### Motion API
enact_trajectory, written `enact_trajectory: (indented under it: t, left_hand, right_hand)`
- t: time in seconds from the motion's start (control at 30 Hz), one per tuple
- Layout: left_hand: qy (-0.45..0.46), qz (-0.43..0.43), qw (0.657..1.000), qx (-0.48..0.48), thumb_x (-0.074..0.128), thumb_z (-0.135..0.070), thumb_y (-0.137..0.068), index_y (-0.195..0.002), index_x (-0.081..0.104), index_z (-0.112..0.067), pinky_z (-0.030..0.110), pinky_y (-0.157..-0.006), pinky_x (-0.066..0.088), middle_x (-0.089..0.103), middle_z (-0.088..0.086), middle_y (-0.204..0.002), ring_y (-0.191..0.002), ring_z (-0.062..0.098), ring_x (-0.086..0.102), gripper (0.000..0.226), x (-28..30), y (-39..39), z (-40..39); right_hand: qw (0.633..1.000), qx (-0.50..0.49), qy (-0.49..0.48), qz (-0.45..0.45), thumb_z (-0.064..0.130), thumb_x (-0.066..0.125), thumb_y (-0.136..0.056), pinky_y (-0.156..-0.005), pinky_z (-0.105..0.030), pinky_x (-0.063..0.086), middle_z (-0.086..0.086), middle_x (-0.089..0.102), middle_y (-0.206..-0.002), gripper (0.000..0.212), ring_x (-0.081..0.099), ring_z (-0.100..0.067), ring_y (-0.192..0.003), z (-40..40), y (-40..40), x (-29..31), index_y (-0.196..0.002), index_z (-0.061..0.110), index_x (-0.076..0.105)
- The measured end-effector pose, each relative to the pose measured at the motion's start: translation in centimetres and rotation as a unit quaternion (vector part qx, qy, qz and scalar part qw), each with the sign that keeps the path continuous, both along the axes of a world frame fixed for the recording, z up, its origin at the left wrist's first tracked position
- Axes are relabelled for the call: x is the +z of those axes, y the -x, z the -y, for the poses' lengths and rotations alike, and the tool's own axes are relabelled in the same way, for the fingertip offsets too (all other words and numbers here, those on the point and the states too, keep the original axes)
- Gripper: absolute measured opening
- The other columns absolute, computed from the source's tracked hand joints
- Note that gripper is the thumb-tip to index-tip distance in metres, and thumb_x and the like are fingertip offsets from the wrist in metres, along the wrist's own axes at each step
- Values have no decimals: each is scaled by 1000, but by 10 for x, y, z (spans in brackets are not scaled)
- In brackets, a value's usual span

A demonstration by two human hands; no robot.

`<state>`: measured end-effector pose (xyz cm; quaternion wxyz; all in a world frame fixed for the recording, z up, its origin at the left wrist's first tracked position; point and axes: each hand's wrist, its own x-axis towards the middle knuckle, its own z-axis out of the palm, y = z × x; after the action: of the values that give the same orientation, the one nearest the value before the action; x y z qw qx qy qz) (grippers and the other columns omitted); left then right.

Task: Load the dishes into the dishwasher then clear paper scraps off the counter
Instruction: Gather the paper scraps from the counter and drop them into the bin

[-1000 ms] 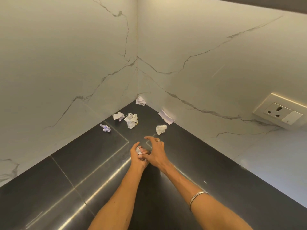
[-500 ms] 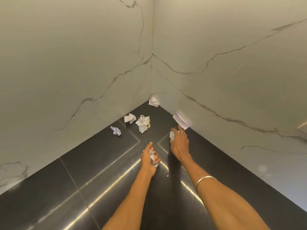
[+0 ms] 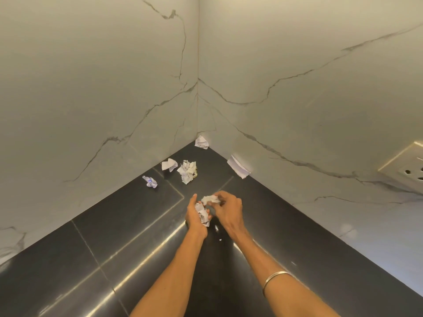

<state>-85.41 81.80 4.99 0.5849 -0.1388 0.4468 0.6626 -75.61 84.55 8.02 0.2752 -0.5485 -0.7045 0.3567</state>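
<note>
My left hand [image 3: 194,216] is cupped palm up over the black counter [image 3: 114,236], holding a bunch of crumpled paper scraps [image 3: 203,213]. My right hand [image 3: 229,208] pinches a white crumpled scrap [image 3: 209,199] just above the left palm. Several scraps still lie toward the corner: a large crumpled ball [image 3: 187,171], a folded piece [image 3: 169,165], a small purple-marked wad [image 3: 150,181], one in the very corner [image 3: 202,142], and a flat slip [image 3: 238,167] leaning on the right wall.
Marble-look walls meet in a corner behind the counter. A wall socket [image 3: 407,167] sits at the right edge. A metal bangle [image 3: 275,280] is on my right wrist. No dishes or dishwasher are in view.
My right hand picked the white scrap off the counter near the right wall and drew it back to my left hand, which still holds its scraps.
</note>
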Motion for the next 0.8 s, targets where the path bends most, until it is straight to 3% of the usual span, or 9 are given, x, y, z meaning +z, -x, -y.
enact_trajectory:
  t: [0.13, 0.23, 0.3, 0.37, 0.43, 0.5, 0.63, 0.73, 0.8]
  left_hand:
    - [-19, 33, 999, -3, 65, -48, -81, -78, 64, -9, 31, -58, 54, 67, 9, -65, -57, 22, 66, 39, 5, 5, 11]
    - [0, 14, 1000, -6, 71, -52, -71, -91, 66, -9, 35, -70, 56, 68, 7, -71, -67, 24, 69, 47, 8, 12, 21]
    - [9, -14, 1000, -14, 73, -49, -72, -94, 63, -10, 31, -66, 56, 67, 4, -64, -61, 21, 68, 46, 13, 21, 27]
    - [2, -13, 1000, -11, 69, -40, -81, -82, 54, -14, 23, -52, 53, 60, 0, -48, -43, 15, 61, 30, 13, 35, 28]
    - [8, -34, 999, -23, 80, -33, -68, -74, 55, -16, 27, -60, 57, 61, 1, -51, -46, 16, 61, 31, 7, 47, 25]
    - [21, -68, 997, -18, 86, -31, -59, -74, 66, -13, 37, -73, 56, 68, 6, -65, -60, 22, 65, 31, -2, 55, 18]
    - [15, -88, 996, -8, 78, -19, -79, -74, 69, -12, 27, -54, 45, 69, 3, -57, -44, 13, 63, 12, 8, 52, -1]
    - [15, -82, 997, -4, 82, -18, -74, -81, 70, -6, 29, -53, 48, 70, 7, -65, -49, 17, 64, 18, 8, 47, -20]
    - [13, -88, 996, -13, 87, -20, -66, -82, 61, -10, 24, -41, 38, 59, 5, -61, -41, 16, 52, 32, -1, 45, -32]
  right_hand:
    - [995, 71, -1, 73, 16, 72, -79, -59, -1, 37, 5, 73, -76, 10, 63, 2, -61, 16, 15, 6, -87, 17, 78]
    - [989, 99, 19, 109, 18, 71, -79, -66, -14, 47, 3, 67, -86, 14, 67, -12, -85, 21, 31, 4, -89, 11, 77]
    - [982, 139, 27, 127, 21, 55, -87, -85, -29, 49, 2, 58, -97, 22, 59, -24, -107, 25, 43, 4, -99, 7, 67]
    - [967, 192, -18, 168, 23, 41, -97, -92, -27, 37, -5, 54, -115, 28, 48, -24, -115, 30, 54, 6, -112, 8, 60]
    - [964, 209, -25, 165, 17, 37, -100, -95, -28, 33, -13, 53, -124, 30, 45, -26, -118, 29, 62, 9, -117, 6, 59]
    - [970, 200, -21, 140, 10, 44, -95, -95, -31, 40, -11, 59, -116, 25, 52, -24, -111, 25, 66, 16, -111, 9, 63]
    - [987, 142, -14, 75, 2, 55, -80, -66, -27, 57, 4, 65, -85, 32, 65, -12, -77, 9, 67, 23, -102, 25, 57]
    - [997, 81, -8, 16, 7, 58, -87, -65, -22, 55, 9, 67, -81, 27, 66, -5, -73, -8, 63, 19, -103, 28, 57]
    - [998, 23, -55, 8, 13, 54, -93, -67, -24, 53, 11, 68, -86, 21, 64, -5, -78, -25, 50, 15, -99, 32, 60]
